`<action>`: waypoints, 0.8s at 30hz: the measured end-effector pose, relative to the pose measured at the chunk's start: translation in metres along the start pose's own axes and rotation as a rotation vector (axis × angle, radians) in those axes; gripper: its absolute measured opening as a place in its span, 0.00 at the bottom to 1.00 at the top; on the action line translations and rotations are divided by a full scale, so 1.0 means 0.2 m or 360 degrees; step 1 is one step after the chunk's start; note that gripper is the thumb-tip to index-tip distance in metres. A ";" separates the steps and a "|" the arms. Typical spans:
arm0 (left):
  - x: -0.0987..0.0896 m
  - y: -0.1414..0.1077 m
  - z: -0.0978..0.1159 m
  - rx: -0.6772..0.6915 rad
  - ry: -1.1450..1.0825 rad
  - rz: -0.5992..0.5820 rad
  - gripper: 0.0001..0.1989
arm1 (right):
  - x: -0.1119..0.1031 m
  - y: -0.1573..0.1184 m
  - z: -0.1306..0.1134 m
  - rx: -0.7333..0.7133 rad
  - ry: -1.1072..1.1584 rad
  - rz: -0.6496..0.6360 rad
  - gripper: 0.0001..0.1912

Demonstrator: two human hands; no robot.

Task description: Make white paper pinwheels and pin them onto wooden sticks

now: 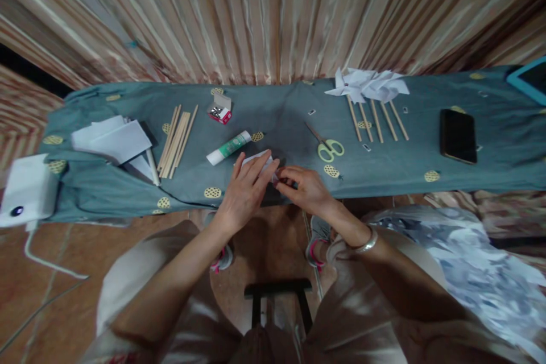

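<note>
A small piece of white paper (256, 157) lies at the front of the table, mostly covered by my fingers. My left hand (245, 190) rests flat across it, fingers stretched out and thumb apart. At the paper's right edge, my right hand (307, 189) has thumb and fingers closed in a pinch on it. The exact folds are hidden under the hands. Just beyond my left hand is a green and white glue stick (229, 148). Scissors (328, 148) with pale green handles lie beyond my right hand.
Left: folded paper sheets (113, 142), a white pen-like stick (152, 167), wooden sticks (177, 142) and an opened box of small metal pins (220, 109). Right: several paper pinwheels (369, 86) on sticks and a phone (458, 135). A white device (28, 190) sits at the left end.
</note>
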State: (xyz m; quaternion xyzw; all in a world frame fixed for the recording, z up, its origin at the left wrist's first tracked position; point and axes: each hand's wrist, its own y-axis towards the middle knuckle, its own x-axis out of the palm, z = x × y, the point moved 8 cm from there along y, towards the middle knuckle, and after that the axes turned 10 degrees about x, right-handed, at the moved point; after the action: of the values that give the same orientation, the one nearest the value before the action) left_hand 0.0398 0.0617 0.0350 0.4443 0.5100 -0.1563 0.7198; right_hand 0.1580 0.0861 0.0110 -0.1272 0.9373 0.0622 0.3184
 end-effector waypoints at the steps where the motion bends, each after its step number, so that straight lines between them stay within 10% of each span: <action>1: -0.01 0.01 0.00 0.0008 0.0024 0.0026 0.23 | -0.01 -0.01 -0.01 -0.0013 -0.0015 0.0033 0.04; 8: -0.03 0.04 -0.03 -0.0011 0.0151 0.0075 0.08 | -0.10 -0.05 0.01 -0.0065 -0.0123 0.0379 0.12; 24: 0.04 0.02 0.02 0.0135 -0.0061 -0.0034 0.11 | -0.09 -0.08 0.04 -0.0306 -0.0864 0.0457 0.15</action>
State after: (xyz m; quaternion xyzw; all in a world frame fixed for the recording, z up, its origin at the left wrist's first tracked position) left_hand 0.0496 0.0624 0.0298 0.4659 0.4937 -0.1940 0.7082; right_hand 0.1801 0.0760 0.0149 -0.0018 0.8164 0.2264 0.5312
